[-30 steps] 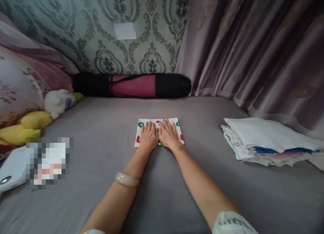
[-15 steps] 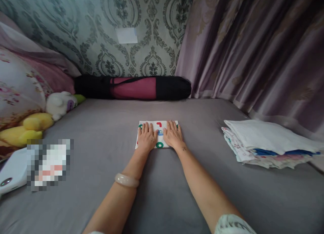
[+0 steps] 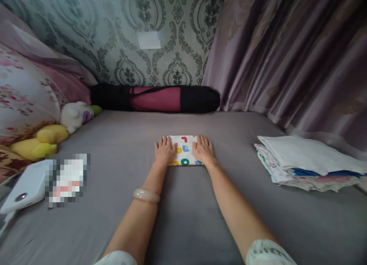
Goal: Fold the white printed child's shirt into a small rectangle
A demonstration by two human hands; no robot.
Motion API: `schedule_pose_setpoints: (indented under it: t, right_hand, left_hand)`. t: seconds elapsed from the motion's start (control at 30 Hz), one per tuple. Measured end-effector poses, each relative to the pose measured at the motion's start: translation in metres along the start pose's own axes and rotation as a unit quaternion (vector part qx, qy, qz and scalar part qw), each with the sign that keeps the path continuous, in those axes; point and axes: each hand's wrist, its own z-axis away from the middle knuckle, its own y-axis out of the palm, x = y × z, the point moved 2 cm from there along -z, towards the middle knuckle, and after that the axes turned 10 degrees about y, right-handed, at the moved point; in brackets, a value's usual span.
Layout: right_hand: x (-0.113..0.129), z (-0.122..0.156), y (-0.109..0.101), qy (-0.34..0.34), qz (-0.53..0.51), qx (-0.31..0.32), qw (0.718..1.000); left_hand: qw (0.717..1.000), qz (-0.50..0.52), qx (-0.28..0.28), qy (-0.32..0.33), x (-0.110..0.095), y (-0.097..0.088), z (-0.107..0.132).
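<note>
A small folded white cloth (image 3: 184, 150) printed with red, green, blue and yellow shapes lies on the grey bed sheet (image 3: 183, 219). My left hand (image 3: 164, 152) rests flat on its left end, fingers stretched out. On the cloth's right end lies my right hand (image 3: 203, 150), also flat with fingers spread. The cloth's middle shows between the two hands. A pale bangle (image 3: 146, 195) sits on my left wrist.
A stack of folded cloths (image 3: 304, 163) lies at the right by the purple curtain (image 3: 292, 58). A black and pink rolled bag (image 3: 156, 98) lies along the wall. Plush toys (image 3: 54, 133), a floral pillow (image 3: 23, 100) and a white device (image 3: 25, 186) sit at the left.
My hands, side by side at the cloth's middle, have slid apart to its left and right ends, uncovering the printed middle. The view shifted slightly.
</note>
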Motion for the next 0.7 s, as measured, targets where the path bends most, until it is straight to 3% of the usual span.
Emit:
schedule_pose_setpoints:
  t: [0.13, 0.3, 0.43, 0.53, 0.7]
  right_hand:
    - [0.002, 0.000, -0.007, 0.014, 0.009, 0.030, 0.999]
    - [0.023, 0.001, -0.023, -0.024, 0.016, 0.016, 0.999]
    - [0.051, 0.005, -0.017, -0.113, -0.002, 0.019, 0.993]
    - [0.059, 0.008, -0.003, -0.097, -0.008, 0.041, 0.994]
    - [0.055, 0.008, 0.008, -0.076, -0.013, 0.051, 0.996]
  left_hand:
    - [0.996, 0.083, -0.012, -0.015, 0.003, -0.006, -0.002]
    - [0.961, 0.248, -0.104, -0.066, 0.018, -0.026, -0.006]
    - [0.899, 0.384, -0.182, -0.105, 0.033, -0.035, -0.006]
    - [0.843, 0.469, -0.218, -0.146, 0.042, -0.033, -0.005]
    - [0.760, 0.576, -0.227, -0.198, 0.046, -0.028, -0.005]
